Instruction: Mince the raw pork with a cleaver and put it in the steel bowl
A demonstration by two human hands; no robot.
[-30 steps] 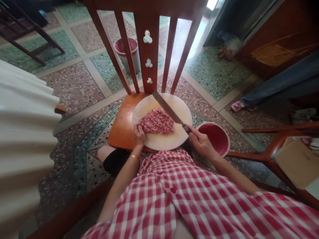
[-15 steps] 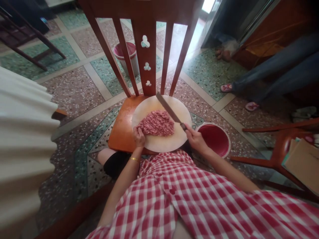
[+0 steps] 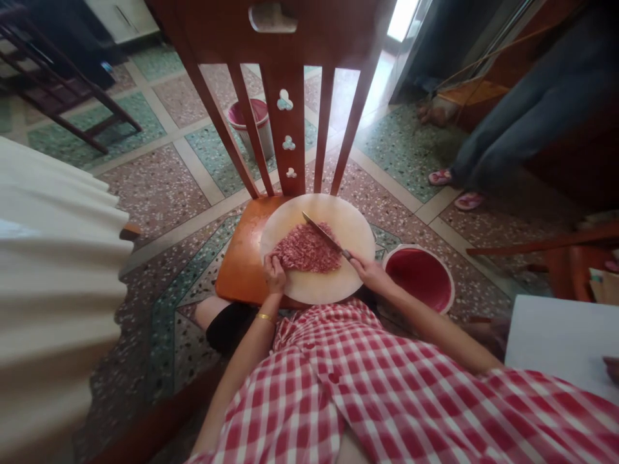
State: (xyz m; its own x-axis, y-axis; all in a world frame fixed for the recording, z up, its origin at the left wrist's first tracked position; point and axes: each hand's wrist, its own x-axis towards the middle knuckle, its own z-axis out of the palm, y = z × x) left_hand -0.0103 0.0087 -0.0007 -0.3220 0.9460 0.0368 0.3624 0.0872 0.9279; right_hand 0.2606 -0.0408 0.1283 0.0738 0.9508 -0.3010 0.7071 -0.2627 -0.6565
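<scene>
A round, pale cutting board [image 3: 314,291] lies on the wooden chair seat [image 3: 236,264] in front of me. A flattened heap of minced meat [image 3: 304,252] is spread over its middle. My right hand [image 3: 370,274] grips the handle of a kitchen knife [image 3: 323,235]. Its blade slants to the upper left, lying low across the meat's upper right side. My left hand [image 3: 275,274] has its fingers curled at the board's left rim, against the edge of the meat. Part of that grip is hidden.
The slatted chair back [image 3: 285,116] rises just behind the board. A red-lined bucket [image 3: 420,278] stands close on the right; another bin [image 3: 251,122] is beyond the chair. A person's legs [image 3: 527,122] are at right. A white flat object [image 3: 561,341] lies lower right; pale cloth [image 3: 58,283] hangs left.
The knife has come down from above the board onto the meat. The view has shifted slightly, and a white flat object has appeared at lower right. The other person's feet have moved a little.
</scene>
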